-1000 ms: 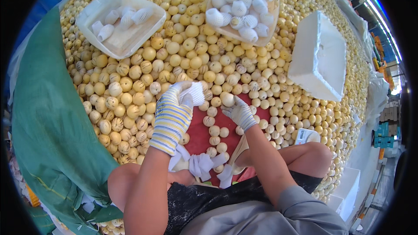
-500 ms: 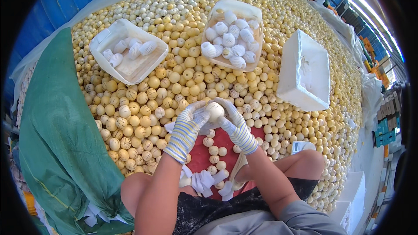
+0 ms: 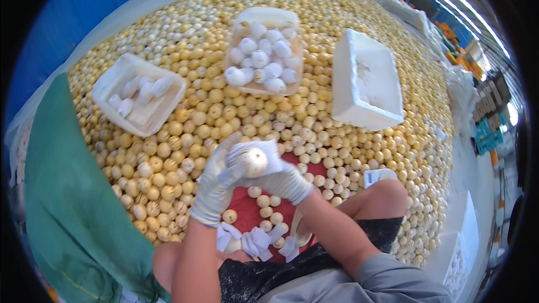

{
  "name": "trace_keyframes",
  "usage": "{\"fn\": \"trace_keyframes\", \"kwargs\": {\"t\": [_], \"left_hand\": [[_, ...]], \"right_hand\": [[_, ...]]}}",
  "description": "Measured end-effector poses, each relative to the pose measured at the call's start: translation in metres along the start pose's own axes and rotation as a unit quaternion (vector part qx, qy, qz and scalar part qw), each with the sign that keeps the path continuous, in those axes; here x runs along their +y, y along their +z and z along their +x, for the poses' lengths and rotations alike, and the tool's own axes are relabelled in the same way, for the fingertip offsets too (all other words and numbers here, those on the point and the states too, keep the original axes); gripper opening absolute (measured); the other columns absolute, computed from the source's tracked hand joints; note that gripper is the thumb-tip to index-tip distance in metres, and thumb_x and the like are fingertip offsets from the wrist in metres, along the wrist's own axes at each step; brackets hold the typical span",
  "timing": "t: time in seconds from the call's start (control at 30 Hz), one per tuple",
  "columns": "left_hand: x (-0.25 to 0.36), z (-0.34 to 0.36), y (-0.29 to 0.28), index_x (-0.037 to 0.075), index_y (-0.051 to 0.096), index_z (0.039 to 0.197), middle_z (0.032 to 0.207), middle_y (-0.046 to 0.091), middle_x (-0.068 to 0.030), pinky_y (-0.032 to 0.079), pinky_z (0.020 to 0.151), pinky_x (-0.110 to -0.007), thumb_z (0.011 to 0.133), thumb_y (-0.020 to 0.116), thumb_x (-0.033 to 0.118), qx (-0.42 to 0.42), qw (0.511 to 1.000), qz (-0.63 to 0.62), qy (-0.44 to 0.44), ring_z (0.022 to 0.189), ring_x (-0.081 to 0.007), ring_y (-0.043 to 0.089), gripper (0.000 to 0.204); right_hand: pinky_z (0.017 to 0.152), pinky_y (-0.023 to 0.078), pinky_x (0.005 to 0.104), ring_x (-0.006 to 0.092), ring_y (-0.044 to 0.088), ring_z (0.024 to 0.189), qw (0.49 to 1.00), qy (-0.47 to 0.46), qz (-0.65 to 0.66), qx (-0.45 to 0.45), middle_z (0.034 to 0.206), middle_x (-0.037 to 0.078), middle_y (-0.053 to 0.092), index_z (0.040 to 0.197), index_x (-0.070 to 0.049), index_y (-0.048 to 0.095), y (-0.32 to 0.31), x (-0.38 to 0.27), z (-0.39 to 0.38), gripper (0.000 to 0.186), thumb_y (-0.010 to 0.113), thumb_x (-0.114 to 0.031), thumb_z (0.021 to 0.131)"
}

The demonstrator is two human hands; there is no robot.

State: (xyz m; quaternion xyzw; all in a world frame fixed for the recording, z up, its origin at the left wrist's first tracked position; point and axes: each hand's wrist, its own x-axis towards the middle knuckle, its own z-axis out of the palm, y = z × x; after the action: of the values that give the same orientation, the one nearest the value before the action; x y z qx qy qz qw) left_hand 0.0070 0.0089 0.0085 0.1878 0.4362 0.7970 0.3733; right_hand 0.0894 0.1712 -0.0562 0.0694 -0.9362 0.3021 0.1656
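In the head view, the left hand (image 3: 213, 182), in a striped knit work glove, is curled around the near left side of a white foam net sleeve (image 3: 269, 150). Inside that sleeve sits a round cream-coloured fruit (image 3: 255, 163), pepino-like, its bare end showing between the two hands and tilted toward the camera. The right hand (image 3: 287, 184), gloved likewise, presses against the sleeve from the lower right; its fingers are hidden, so I cannot tell how firmly it grips.

Just below the hands lies a red cloth (image 3: 240, 206), bearing a short row of loose fruits (image 3: 265, 211) and, nearer the body, a heap of flat white sleeves (image 3: 255, 242). To the left of the left hand stretches a green sheet (image 3: 62, 191) beside a wide fruit pile (image 3: 168, 177). Beyond that hand, up and left, stands a translucent tub (image 3: 160, 108) with a few sleeved fruits; straight beyond both hands, another tub (image 3: 269, 18) holds many more. Beyond the right hand, up and right, a white foam box (image 3: 347, 92) rests on the pile.
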Motion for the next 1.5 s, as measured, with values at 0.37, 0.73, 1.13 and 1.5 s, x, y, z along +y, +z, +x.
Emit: {"fn": "trace_keyframes", "kwargs": {"t": [0.37, 0.73, 1.13, 1.5], "left_hand": [[-0.040, 0.019, -0.016, -0.005, 0.036, 0.139, 0.116, 0.057, -0.0120, 0.053, 0.081, -0.027, 0.075, 0.078, 0.026, 0.022, 0.976, 0.213, 0.039, 0.101, -0.0182, 0.059, 0.082], [-0.041, 0.014, -0.041, 0.000, 0.060, 0.108, 0.097, 0.063, -0.0062, 0.050, 0.080, -0.032, 0.081, 0.068, 0.012, 0.095, 0.882, 0.461, 0.023, 0.086, -0.0163, 0.059, 0.030], [-0.022, 0.016, -0.029, 0.002, 0.061, 0.116, 0.110, 0.065, -0.0169, 0.053, 0.084, -0.036, 0.080, 0.070, 0.023, 0.182, 0.787, 0.579, 0.110, 0.092, -0.0270, 0.067, 0.042], [0.006, 0.002, -0.059, -0.002, 0.059, 0.119, 0.098, 0.068, -0.0130, 0.055, 0.063, -0.028, 0.086, 0.068, 0.020, 0.252, 0.816, 0.513, 0.085, 0.075, -0.0147, 0.066, 0.041]], "right_hand": [[0.080, 0.051, 0.0288, 0.0142, 0.059, 0.087, 0.885, 0.222, 0.363, 0.188, 0.104, 0.009, 0.061, 0.131, -0.004, 0.048, -0.032, 0.005, -0.012, 0.057, 0.063, 0.003, 0.077], [0.106, 0.036, 0.0443, 0.0398, 0.043, 0.126, 0.991, 0.023, 0.120, 0.050, 0.135, 0.024, 0.046, 0.138, -0.001, 0.041, -0.020, -0.023, 0.002, 0.079, 0.077, -0.020, 0.071], [0.078, 0.051, 0.0346, 0.0285, 0.060, 0.096, 0.915, 0.251, 0.315, 0.024, 0.105, 0.013, 0.060, 0.104, -0.004, 0.061, 0.138, 0.169, -0.030, 0.029, 0.064, -0.013, 0.077], [0.085, 0.051, 0.0392, 0.0300, 0.066, 0.098, 0.975, 0.077, 0.104, -0.183, 0.106, 0.017, 0.067, 0.116, -0.005, 0.061, 0.150, 0.064, 0.059, 0.041, 0.062, -0.032, 0.085]]}}
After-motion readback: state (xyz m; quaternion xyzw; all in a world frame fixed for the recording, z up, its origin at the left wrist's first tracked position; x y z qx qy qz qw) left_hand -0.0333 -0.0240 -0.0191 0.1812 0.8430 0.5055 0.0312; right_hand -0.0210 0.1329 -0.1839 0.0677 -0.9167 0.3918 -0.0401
